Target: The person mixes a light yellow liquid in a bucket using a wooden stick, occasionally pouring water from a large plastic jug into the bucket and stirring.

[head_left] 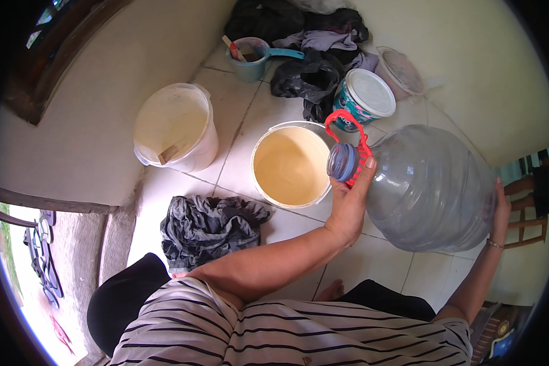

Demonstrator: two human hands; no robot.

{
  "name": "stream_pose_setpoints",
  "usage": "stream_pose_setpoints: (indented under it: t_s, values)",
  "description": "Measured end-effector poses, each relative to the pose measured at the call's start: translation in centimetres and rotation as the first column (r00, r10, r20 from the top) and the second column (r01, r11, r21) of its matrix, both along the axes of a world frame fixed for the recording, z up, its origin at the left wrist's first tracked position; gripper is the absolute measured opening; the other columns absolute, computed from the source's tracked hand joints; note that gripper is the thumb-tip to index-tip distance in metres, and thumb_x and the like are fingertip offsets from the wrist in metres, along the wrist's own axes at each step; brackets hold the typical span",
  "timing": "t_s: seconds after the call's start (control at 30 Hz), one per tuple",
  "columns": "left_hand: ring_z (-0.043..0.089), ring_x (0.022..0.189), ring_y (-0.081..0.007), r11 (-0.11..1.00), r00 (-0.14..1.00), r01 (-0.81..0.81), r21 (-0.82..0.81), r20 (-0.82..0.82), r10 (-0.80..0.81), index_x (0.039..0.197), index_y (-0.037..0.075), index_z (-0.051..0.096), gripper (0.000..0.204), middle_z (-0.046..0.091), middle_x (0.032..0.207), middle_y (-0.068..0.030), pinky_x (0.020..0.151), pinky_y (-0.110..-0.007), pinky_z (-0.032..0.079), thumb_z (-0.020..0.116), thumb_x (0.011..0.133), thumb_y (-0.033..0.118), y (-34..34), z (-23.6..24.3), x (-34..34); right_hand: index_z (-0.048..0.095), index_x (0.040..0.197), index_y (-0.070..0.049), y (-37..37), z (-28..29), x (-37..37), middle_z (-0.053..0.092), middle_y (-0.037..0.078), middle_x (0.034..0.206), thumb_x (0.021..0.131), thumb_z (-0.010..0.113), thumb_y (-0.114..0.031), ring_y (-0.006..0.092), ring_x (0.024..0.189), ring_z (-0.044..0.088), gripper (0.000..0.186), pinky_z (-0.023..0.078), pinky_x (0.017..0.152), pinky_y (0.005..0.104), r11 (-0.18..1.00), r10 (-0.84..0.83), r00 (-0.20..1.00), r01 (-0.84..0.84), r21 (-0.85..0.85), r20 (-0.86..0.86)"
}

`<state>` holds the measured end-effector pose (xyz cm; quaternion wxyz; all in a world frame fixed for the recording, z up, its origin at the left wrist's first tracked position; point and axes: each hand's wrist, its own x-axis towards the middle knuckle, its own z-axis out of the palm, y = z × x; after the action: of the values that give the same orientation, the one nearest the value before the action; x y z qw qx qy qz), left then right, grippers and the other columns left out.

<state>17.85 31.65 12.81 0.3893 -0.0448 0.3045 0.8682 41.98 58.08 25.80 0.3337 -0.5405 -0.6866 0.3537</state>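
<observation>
Clear plastic, tinted faintly grey, forms the large bottle (433, 189) that you hold on its side at the right of the frame, its base toward the right edge and its threaded mouth (334, 161) pointing left, near the centre. Your left forearm (274, 259) slants up from the lower centre, the wrist bent so that your left hand (350, 206) comes to the neck from below; it is closed around the neck, thumb along the near side. A red handle (343, 113) loops up from the neck, beyond your grasp. Your right forearm (476, 283) rises steeply at the lower right, a bracelet (495, 244) at the wrist, and your right hand (502, 204) grasps the base end, fingertips upward; the far side of that grip is hidden.

In the picture, the mouth overlaps the right rim of a pail (254, 168) of cream-coloured liquid (293, 163) at the centre; you cannot tell how high above it the bottle is. At left of centre stands a whitish bucket (206, 146) with a flat brown piece (168, 154) inside. Crumpled grey-and-black cloth (213, 229) lies below the two. At upper centre are a blue dipper (248, 70), black bags (305, 76) and a teal tub (349, 108) with a white lid.
</observation>
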Motion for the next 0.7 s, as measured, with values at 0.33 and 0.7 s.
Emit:
stream_pose_setpoints:
  t_s: [0.33, 0.7]
  values:
    - [0.044, 0.111, -0.0112, 1.000, 0.997, 0.008, -0.014, 0.076, -0.007, 0.127, 0.012, 0.035, 0.060, 0.048, 0.120, -0.0026, 0.103, -0.029, 0.030, 0.070, 0.086, 0.037, -0.4, -0.2, 0.3, 0.059, 0.080, 0.003, 0.0, 0.4, 0.6, 0.049, -0.004, 0.079, 0.087, 0.066, -0.043, 0.0050, 0.070, 0.041, 0.047, 0.035, 0.064, 0.0185, 0.997, -0.070, 0.997, 0.069, 0.021, 0.039]
    - [0.048, 0.107, -0.0114, 0.999, 0.995, -0.039, 0.010, -0.091, 0.039, 0.125, 0.009, 0.037, 0.056, 0.051, 0.117, -0.0042, 0.098, -0.028, 0.035, 0.070, 0.086, 0.032, -0.9, 1.1, -0.9, 0.055, 0.126, 0.006, 2.5, -2.2, 2.0, 0.059, 0.009, 0.114, 0.089, 0.060, -0.047, 0.0146, 0.098, 0.054, 0.065, 0.041, 0.088, 0.0247, 0.997, -0.033, 0.993, 0.040, -0.064, 0.110]
